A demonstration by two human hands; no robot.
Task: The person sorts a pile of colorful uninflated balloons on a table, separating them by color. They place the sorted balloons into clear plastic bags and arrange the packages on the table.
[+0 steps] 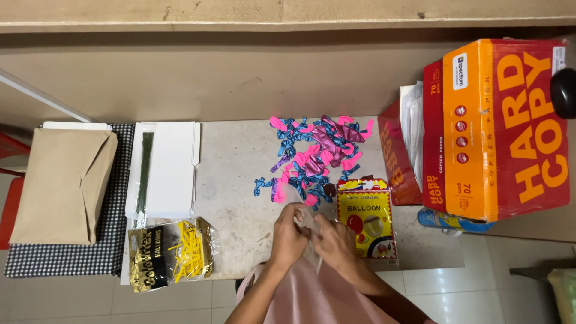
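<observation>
My left hand (pixel 288 236) and my right hand (pixel 333 239) meet at the near edge of a small stone-topped table (pixel 237 180). Together they pinch a thin, clear, limp piece (pixel 308 223) that looks like an uninflated balloon; its exact kind is hard to tell. Just beyond my hands lies a heap of uninflated pink, blue and purple balloons (pixel 315 153). A yellow balloon packet (pixel 366 223) lies right beside my right hand.
A black-and-gold packet of yellow balloons (pixel 171 252) lies at the near left corner. Behind it sits a white box (pixel 171 168) with green wire stems (pixel 144 171). A brown envelope (pixel 63 183) rests on checked cloth at left. Orange and red paper cartons (pixel 501 129) stand at right.
</observation>
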